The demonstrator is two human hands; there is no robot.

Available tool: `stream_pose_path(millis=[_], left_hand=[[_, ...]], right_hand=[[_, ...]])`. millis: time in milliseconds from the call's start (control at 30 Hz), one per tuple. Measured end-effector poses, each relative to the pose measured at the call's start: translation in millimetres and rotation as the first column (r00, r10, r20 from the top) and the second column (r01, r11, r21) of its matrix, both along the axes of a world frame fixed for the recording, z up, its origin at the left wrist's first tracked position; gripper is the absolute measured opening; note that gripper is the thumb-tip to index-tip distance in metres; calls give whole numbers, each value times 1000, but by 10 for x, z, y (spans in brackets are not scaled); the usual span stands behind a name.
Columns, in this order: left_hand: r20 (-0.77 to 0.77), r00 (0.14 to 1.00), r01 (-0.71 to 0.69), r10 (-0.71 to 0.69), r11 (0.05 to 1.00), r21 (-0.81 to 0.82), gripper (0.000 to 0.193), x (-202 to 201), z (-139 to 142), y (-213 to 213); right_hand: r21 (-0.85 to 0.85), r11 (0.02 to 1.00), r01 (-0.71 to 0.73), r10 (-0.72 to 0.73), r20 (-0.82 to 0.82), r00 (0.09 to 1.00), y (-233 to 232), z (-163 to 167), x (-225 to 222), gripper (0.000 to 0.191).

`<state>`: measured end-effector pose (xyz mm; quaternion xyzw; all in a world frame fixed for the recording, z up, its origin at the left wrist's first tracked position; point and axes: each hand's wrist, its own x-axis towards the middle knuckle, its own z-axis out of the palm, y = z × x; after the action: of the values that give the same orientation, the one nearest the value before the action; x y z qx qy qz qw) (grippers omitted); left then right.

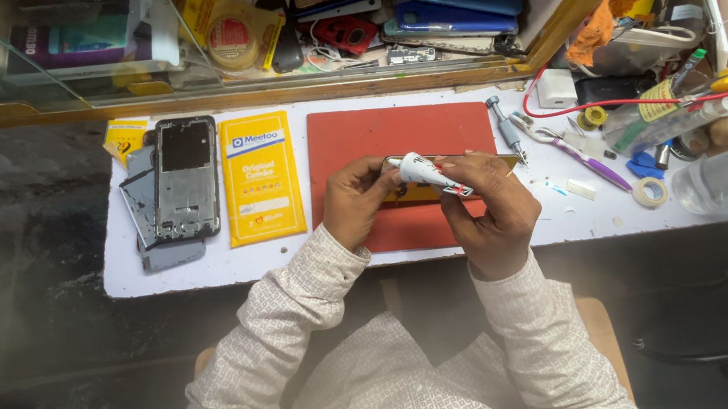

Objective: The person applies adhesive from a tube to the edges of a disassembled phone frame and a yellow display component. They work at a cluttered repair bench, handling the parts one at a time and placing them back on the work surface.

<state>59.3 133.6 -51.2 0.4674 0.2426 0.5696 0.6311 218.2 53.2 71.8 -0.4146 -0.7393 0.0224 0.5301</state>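
Your right hand holds a small white squeeze tube with red and dark markings. Long axis of the tube runs on a slant: the wide crimped end sits up and to the left, near the top of your left fingers; the narrow end points down and to the right, toward your right palm. Whether that end is capped cannot be told.

The tube lies over a phone with a yellow patch showing on its upper face. Long axis of the phone runs left to right across the red work mat, roughly parallel to the table edge nearest you. The phone is over the lower middle of the mat.

Your left hand is curled around the left end of the phone, fingers closed over its top edge, thumb side toward you. Your right hand is pinched shut on the tube, fingers bent, and covers the phone's right half; whether it also bears on the phone cannot be told.

Both hands are close together, near touching at the fingertips. Both forearms come up from the bottom of the view in patterned sleeves, converging toward the mat, wrists bent inward.

A metal phone frame and a yellow packet lie left of the mat; a screwdriver lies just right of it.
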Motion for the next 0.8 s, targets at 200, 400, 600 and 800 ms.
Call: stream_pose_path(millis=[200,400,600,800], left_hand=[[-5,1000,5,-5,1000,4,16,15,-30,8],[1,1000,10,-10,1000,29,17,12,-3,-6],[-6,1000,11,-11,1000,-1,18,6,50,-22],[-32,999,3,-3,1000,9,18,-12,71,-25]], right_hand=[[-9,1000,21,-21,15,1000,31,-24,22,37],[-19,1000,24,-24,19,1000,55,-56,63,37],[-15,999,28,-28,6,1000,54,-64,80,37],[-61,996,65,-66,-14,998,21,-68,105,39]])
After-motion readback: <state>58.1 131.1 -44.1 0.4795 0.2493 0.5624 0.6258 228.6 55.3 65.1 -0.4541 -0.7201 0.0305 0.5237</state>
